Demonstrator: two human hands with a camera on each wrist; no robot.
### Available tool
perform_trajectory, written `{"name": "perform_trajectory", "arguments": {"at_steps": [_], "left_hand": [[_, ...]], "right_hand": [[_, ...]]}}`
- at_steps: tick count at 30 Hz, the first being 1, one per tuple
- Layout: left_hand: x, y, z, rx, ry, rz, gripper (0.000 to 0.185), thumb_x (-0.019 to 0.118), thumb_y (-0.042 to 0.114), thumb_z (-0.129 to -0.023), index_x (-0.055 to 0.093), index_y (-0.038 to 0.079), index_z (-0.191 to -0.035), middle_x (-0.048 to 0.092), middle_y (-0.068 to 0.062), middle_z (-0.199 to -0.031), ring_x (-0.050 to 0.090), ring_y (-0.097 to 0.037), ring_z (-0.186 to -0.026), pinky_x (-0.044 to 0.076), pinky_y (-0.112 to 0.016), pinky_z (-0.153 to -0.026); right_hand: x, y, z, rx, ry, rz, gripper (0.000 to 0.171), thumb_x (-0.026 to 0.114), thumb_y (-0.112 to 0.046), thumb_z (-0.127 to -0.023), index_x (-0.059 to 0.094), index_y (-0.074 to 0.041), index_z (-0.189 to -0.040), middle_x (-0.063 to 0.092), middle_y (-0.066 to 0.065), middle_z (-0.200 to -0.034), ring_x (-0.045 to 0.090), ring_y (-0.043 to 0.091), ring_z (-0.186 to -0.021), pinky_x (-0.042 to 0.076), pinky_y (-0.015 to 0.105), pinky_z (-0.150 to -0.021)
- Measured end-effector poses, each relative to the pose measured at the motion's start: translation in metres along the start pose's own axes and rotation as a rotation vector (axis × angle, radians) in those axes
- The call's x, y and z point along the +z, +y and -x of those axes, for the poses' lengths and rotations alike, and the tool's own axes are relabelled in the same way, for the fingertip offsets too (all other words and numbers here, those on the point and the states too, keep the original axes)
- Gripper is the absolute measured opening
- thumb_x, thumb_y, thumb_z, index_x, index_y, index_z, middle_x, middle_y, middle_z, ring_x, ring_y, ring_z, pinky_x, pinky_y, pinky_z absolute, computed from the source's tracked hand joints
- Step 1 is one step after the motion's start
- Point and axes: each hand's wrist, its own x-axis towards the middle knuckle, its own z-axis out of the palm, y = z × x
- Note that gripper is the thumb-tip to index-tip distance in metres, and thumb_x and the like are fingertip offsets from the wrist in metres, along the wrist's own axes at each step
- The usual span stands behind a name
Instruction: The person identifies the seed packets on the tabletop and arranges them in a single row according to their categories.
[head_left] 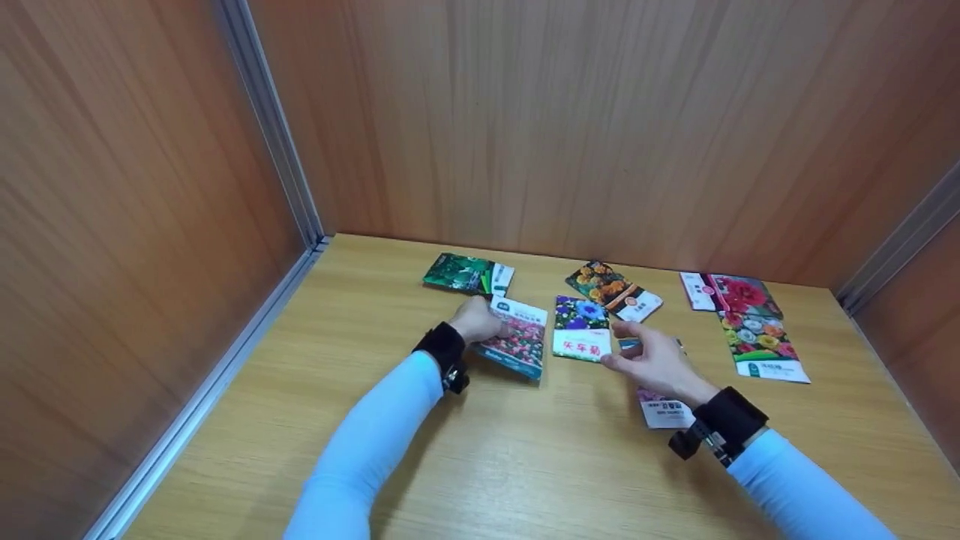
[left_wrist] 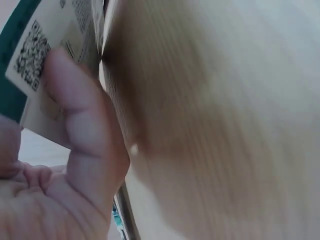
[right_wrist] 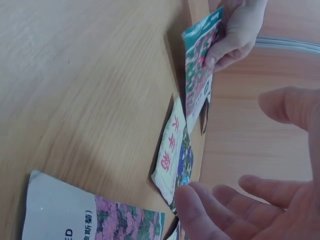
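Room: a wood-panelled corner is seen around a pale wooden table.
Head view: the pink-flower seed packet is pinched by the left hand at 10 o'clock of the blue-flower packet; the right hand is held relaxed, gripping nothing.
Left wrist view: fingers are clamped on the packet's QR corner.
Right wrist view: the packet is tilted on edge.
Tip: probably best gripped by one corner and kept clear of neighbours.

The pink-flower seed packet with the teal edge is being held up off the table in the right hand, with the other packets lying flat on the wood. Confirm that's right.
Wrong hand. The left hand holds the pink-flower packet lifted off the table; the head view shows it, and the right wrist view agrees. The right hand is open and holds nothing. The other packets do lie flat on the wood.
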Motion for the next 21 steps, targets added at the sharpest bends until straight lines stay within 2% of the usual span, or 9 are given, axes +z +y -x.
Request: {"name": "perform_trajectory", "arguments": {"at_steps": [3, 4, 5, 8, 10, 11, 15, 21], "left_hand": [[-0.003, -0.014, -0.008, 0.016, -0.017, 0.025, 0.036, 0.089, 0.021, -0.095, 0.077, 0.002, -0.123, 0.072, -0.009, -0.116, 0.062, -0.023, -0.107, 0.056, -0.037, -0.103], [-0.004, -0.021, -0.012, 0.033, -0.015, 0.036, 0.031, 0.09, 0.021, -0.094, 0.08, 0.004, -0.117, 0.072, -0.007, -0.111, 0.062, -0.022, -0.104, 0.055, -0.035, -0.097], [-0.007, -0.023, -0.01, 0.041, -0.016, 0.052, 0.027, 0.09, 0.02, -0.094, 0.081, 0.004, -0.113, 0.072, -0.008, -0.109, 0.062, -0.022, -0.102, 0.054, -0.035, -0.094], [-0.018, -0.017, 0.016, 0.016, -0.033, 0.118, 0.027, 0.086, 0.017, -0.098, 0.078, 0.002, -0.118, 0.07, -0.008, -0.115, 0.062, -0.022, -0.106, 0.053, -0.036, -0.1], [-0.022, -0.017, 0.028, 0.02, -0.035, 0.133, 0.031, 0.086, 0.019, -0.099, 0.078, 0.001, -0.123, 0.071, -0.01, -0.118, 0.062, -0.021, -0.106, 0.054, -0.037, -0.103], [-0.023, -0.014, 0.037, 0.009, -0.041, 0.138, 0.036, 0.084, 0.018, -0.101, 0.076, -0.001, -0.13, 0.071, -0.011, -0.123, 0.061, -0.022, -0.11, 0.053, -0.039, -0.109], [-0.024, -0.015, 0.043, -0.034, -0.076, 0.154, 0.05, 0.082, 0.023, -0.104, 0.071, 0.001, -0.148, 0.073, -0.013, -0.133, 0.062, -0.022, -0.116, 0.051, -0.042, -0.118], [-0.03, -0.021, 0.044, -0.098, -0.087, 0.167, 0.064, 0.076, 0.028, -0.108, 0.055, 0.003, -0.164, 0.07, -0.015, -0.141, 0.064, -0.026, -0.121, 0.051, -0.043, -0.117]], "right_hand": [[0.0, 0.001, 0.001, -0.014, 0.0, 0.003, 0.079, 0.075, -0.037, -0.108, 0.042, 0.0, -0.17, 0.054, 0.029, -0.168, 0.07, 0.045, -0.137, 0.063, 0.056, -0.11], [0.0, 0.001, 0.002, -0.02, 0.0, 0.007, 0.079, 0.076, -0.038, -0.108, 0.043, 0.0, -0.169, 0.054, 0.029, -0.167, 0.07, 0.044, -0.136, 0.063, 0.056, -0.109], [0.0, 0.001, 0.002, -0.029, -0.001, 0.01, 0.08, 0.075, -0.038, -0.108, 0.043, 0.001, -0.169, 0.055, 0.03, -0.167, 0.07, 0.045, -0.136, 0.063, 0.056, -0.109], [-0.001, 0.0, 0.003, -0.037, -0.001, 0.008, 0.079, 0.076, -0.038, -0.108, 0.044, 0.0, -0.168, 0.055, 0.029, -0.166, 0.07, 0.044, -0.135, 0.063, 0.056, -0.109], [-0.002, -0.001, 0.004, -0.041, -0.002, 0.009, 0.078, 0.075, -0.038, -0.108, 0.044, 0.0, -0.168, 0.055, 0.029, -0.166, 0.07, 0.044, -0.135, 0.063, 0.057, -0.109], [-0.002, -0.001, 0.004, -0.04, -0.003, 0.008, 0.079, 0.075, -0.038, -0.108, 0.043, 0.0, -0.168, 0.055, 0.03, -0.166, 0.07, 0.044, -0.135, 0.063, 0.057, -0.11], [-0.002, -0.001, 0.005, -0.02, 0.004, 0.005, 0.078, 0.076, -0.038, -0.107, 0.044, -0.001, -0.168, 0.056, 0.028, -0.166, 0.069, 0.044, -0.136, 0.062, 0.058, -0.111], [-0.002, -0.002, 0.007, -0.023, -0.003, 0.011, 0.076, 0.076, -0.038, -0.107, 0.047, 0.001, -0.166, 0.056, 0.03, -0.165, 0.067, 0.048, -0.14, 0.06, 0.06, -0.114]]}}
